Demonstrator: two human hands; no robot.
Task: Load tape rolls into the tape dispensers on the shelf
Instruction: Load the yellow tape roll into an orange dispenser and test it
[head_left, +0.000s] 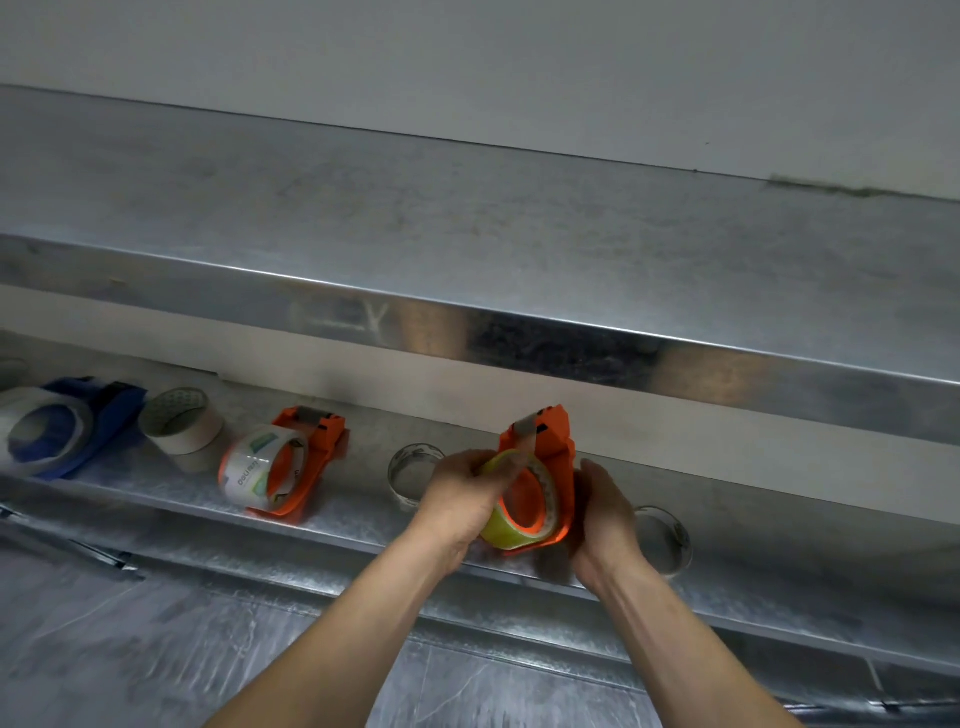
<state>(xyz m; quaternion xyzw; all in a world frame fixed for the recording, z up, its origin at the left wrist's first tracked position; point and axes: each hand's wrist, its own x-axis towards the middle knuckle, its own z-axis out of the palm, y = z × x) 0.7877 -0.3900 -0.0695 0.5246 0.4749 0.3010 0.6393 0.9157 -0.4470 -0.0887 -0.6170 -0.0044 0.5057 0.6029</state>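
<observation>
An orange tape dispenser stands on the metal shelf with a yellowish tape roll seated on its hub. My left hand pinches the tape's free end near the top of the roll. My right hand grips the dispenser from the right side. A strip of tape runs up to the dispenser's head. To the left lie a second orange dispenser loaded with a clear roll and a blue dispenser holding a clear roll.
A beige roll stands between the blue and orange dispensers. Two clear rolls sit on the shelf, one behind my left hand and one at the right. An upper metal shelf overhangs. Grey tiled floor lies below.
</observation>
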